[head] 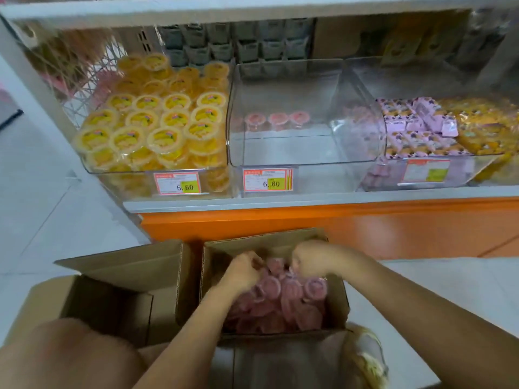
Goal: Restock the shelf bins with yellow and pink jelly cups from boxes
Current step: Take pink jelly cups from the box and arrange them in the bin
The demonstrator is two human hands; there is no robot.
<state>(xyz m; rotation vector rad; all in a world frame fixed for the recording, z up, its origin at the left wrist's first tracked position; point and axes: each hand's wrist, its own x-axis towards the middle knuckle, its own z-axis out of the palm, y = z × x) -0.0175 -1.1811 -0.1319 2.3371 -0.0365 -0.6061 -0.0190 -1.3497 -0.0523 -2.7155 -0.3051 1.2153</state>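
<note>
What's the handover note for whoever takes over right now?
Left hand: fingers curled on round pink jelly cups in the open brown cardboard box; grip blurred.
Right hand: likewise curled on those cups.
Done: left clear plastic bin is full of round yellow jelly cups.
Left: middle clear plastic bin holds only three pink cups at its back; fill it from the box.

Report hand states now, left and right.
Left hand: closed, fingers curled on pink jelly cups in the box.
Right hand: closed, gripping pink jelly cups too.
</note>
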